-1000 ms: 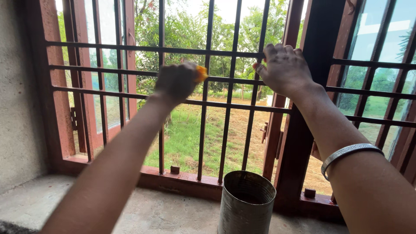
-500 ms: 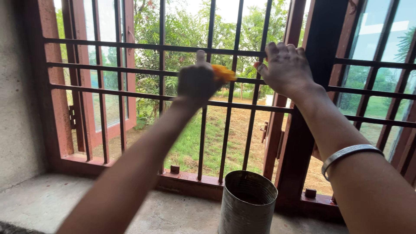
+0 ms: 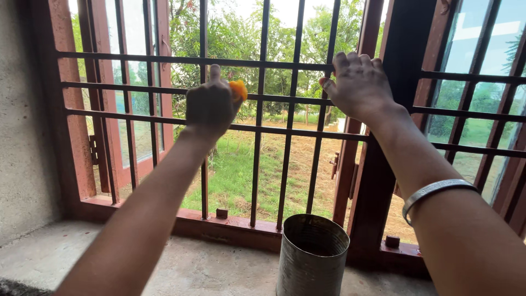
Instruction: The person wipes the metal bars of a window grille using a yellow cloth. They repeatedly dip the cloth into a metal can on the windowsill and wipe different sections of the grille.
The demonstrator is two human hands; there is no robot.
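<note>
Orange cloth (image 3: 238,89) in left hand (image 3: 211,107), on window grille (image 3: 274,98).

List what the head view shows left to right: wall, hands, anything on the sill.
Grey wall → open window shutter → left hand holding an orange cloth against the bars → metal can on the sill → right hand gripping a bar → silver bangle → glazed shutter.
</note>
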